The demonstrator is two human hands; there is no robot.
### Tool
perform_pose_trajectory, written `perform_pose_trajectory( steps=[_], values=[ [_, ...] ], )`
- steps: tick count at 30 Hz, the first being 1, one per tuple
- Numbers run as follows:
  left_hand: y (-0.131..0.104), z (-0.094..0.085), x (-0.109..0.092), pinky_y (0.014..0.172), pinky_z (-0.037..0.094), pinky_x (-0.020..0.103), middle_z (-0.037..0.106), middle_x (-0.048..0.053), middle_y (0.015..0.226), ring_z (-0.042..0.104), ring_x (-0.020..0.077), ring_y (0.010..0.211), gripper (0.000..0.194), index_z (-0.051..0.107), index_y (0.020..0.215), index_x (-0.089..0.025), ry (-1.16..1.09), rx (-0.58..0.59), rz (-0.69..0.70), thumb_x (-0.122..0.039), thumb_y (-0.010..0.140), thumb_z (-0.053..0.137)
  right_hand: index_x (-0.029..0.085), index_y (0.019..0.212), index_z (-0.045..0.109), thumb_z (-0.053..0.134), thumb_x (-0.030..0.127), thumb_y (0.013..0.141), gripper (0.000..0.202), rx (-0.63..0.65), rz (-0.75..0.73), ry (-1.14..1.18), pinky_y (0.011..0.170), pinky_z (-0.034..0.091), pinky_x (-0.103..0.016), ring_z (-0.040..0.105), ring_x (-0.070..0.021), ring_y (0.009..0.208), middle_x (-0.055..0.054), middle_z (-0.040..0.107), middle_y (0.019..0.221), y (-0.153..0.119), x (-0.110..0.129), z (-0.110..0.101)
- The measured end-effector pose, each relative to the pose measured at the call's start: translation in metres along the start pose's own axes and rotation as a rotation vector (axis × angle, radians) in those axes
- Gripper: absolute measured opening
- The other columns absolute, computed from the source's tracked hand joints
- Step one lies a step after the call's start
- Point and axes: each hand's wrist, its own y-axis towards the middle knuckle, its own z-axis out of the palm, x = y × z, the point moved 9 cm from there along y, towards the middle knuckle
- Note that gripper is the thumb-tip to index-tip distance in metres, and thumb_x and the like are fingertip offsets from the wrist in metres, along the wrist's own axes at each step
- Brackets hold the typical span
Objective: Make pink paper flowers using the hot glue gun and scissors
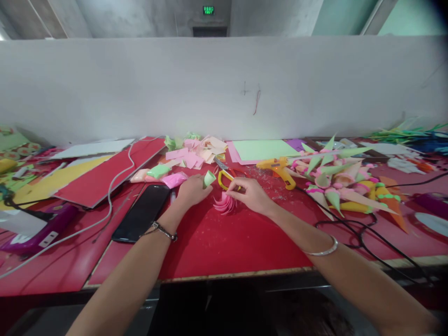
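My left hand (194, 190) is closed around a small light-green paper cone (209, 178), its round end facing up and to the right. Fingers pinched together, my right hand (252, 193) grips the upper end of a pink fringed paper piece (224, 205), whose curled strips fan out just above the red table top. Scissors with yellow handles (224, 179) lie right behind both hands, their blades pointing away. A yellow glue gun (280, 170) rests to the right of my right hand.
A black phone (142, 214) lies left of my left hand. Pink and green packets (174, 180) and paper scraps (196, 151) are behind. Paper cones (339, 175) pile up at right, near black cables (353, 233). A purple power strip (45, 231) sits at left.
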Motion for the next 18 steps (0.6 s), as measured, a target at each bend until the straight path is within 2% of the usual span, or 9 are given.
perform_pose_trajectory(
  steps=[7,14,16,18],
  values=[
    [-0.001,-0.001,-0.004,0.073,0.042,0.03,0.06,0.011,0.094,0.055,0.0231,0.089,0.034,0.054,0.092,-0.013,0.009,0.015,0.018,-0.04,0.075,0.041,0.017,0.065,0.054,0.054,0.026,0.076,0.014,-0.021,-0.01,-0.03,0.059,0.037,-0.022,0.05,-0.0101,0.061,0.001,0.056,0.065,0.001,0.002,-0.002],
    [-0.002,0.002,-0.002,0.08,0.041,0.032,0.055,0.01,0.104,0.051,0.0232,0.096,0.037,0.049,0.102,-0.015,-0.051,0.004,0.084,-0.035,0.071,0.049,0.016,0.067,0.054,0.055,0.026,0.074,0.012,-0.057,0.038,0.05,0.06,0.039,-0.022,0.051,-0.0106,0.063,0.001,0.056,0.066,0.001,-0.01,-0.009],
    [-0.002,-0.003,0.0,0.087,0.037,0.035,0.052,0.011,0.111,0.046,0.0245,0.103,0.043,0.047,0.108,-0.014,-0.073,-0.034,0.099,-0.036,0.07,0.05,0.016,0.067,0.054,0.055,0.027,0.074,0.013,-0.063,0.075,0.087,0.061,0.039,-0.023,0.051,-0.0109,0.064,0.001,0.055,0.066,0.001,-0.015,-0.011],
    [-0.002,-0.016,-0.001,0.094,0.03,0.037,0.049,0.012,0.115,0.04,0.0246,0.11,0.045,0.045,0.111,-0.014,-0.107,-0.123,0.115,-0.035,0.071,0.05,0.016,0.067,0.054,0.055,0.029,0.074,0.014,-0.059,0.101,0.124,0.061,0.04,-0.023,0.051,-0.0111,0.063,0.001,0.055,0.066,0.001,-0.018,-0.011]
  ],
)
